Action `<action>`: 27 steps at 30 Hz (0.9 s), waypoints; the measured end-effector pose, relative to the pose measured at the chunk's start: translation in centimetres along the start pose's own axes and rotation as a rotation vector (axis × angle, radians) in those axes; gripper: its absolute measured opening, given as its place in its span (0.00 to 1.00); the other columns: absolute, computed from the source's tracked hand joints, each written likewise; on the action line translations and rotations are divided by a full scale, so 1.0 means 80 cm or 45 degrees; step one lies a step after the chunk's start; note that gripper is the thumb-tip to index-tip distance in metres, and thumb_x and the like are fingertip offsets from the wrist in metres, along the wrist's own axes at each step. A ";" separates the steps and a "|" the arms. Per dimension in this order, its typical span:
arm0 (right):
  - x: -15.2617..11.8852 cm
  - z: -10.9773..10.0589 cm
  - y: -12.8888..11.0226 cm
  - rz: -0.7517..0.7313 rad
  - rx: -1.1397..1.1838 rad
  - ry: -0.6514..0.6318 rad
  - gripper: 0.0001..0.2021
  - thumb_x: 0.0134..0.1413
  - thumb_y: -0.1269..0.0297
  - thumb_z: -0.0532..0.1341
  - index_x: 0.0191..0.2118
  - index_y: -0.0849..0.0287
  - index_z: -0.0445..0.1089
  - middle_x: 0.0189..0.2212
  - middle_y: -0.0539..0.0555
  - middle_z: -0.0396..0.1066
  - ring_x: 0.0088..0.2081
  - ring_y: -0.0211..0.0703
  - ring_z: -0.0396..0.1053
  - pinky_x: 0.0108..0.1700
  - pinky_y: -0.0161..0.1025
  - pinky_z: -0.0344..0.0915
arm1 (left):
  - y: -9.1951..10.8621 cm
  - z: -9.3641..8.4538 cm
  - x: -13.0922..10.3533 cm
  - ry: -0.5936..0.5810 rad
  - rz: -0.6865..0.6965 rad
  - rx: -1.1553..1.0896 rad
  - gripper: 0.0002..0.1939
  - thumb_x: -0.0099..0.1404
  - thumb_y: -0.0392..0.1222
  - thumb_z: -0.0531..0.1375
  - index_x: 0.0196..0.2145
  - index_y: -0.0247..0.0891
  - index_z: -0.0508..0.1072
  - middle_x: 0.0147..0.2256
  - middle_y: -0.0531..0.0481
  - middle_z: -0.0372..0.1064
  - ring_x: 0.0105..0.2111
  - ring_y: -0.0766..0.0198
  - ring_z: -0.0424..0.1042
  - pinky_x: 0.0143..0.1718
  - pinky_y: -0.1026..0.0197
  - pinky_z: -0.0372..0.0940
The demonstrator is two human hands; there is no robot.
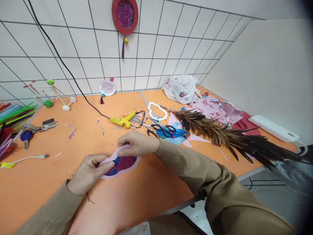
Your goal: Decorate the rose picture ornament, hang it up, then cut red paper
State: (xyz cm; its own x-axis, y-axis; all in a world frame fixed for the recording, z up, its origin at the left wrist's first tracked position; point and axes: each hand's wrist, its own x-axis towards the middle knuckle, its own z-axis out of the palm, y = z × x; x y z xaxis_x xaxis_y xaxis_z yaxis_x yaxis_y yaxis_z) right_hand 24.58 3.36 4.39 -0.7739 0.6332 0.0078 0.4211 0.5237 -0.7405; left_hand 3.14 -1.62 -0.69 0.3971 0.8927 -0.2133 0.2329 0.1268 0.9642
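Both hands pinch the far rim of a round craft piece (127,164) with a pale pink border and a magenta and blue patterned middle. My left hand (89,171) grips its left edge between thumb and fingers. On the upper edge, my right hand (135,144) is closed with the thumb on top; part of the rim is hidden beneath it. The piece lies low over the orange table (151,192). Beyond my hands lies a yellow hot glue gun (123,120), and right of it are black-handled scissors (166,130).
Brown feathers (215,130) stretch across the right side near pink scraps (215,109) and a white plastic bag (182,89). Keys (40,127) and a white cable (26,159) lie left. A black cord (61,62) runs down to the glue gun. A grid-lined wall (80,42) stands behind.
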 end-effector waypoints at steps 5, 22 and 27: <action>0.002 0.001 0.004 0.021 -0.016 0.044 0.08 0.52 0.67 0.61 0.24 0.63 0.66 0.20 0.46 0.60 0.24 0.32 0.56 0.27 0.31 0.52 | 0.004 0.007 -0.004 0.106 -0.043 -0.078 0.21 0.51 0.57 0.67 0.22 0.33 0.77 0.19 0.52 0.64 0.22 0.67 0.58 0.24 0.65 0.55; 0.001 0.002 0.023 -0.028 0.325 0.136 0.06 0.50 0.65 0.61 0.31 0.63 0.69 0.27 0.51 0.69 0.29 0.37 0.65 0.31 0.33 0.62 | 0.008 0.005 0.005 0.142 0.052 -0.208 0.23 0.49 0.58 0.68 0.19 0.32 0.73 0.16 0.55 0.58 0.18 0.72 0.51 0.18 0.67 0.46; -0.004 0.000 0.014 -0.041 0.333 0.121 0.09 0.51 0.62 0.61 0.32 0.63 0.71 0.26 0.52 0.71 0.29 0.37 0.67 0.32 0.33 0.64 | 0.013 0.006 0.003 0.120 0.060 -0.198 0.24 0.47 0.58 0.68 0.17 0.33 0.70 0.15 0.56 0.56 0.18 0.72 0.52 0.19 0.67 0.48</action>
State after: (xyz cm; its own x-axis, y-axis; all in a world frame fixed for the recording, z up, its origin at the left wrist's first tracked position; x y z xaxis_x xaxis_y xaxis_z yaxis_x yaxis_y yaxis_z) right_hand 25.29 3.77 3.53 -0.7321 0.6755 0.0877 0.2513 0.3875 -0.8869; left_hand 3.92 -1.45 0.19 0.3173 0.9349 -0.1590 0.0730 0.1430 0.9870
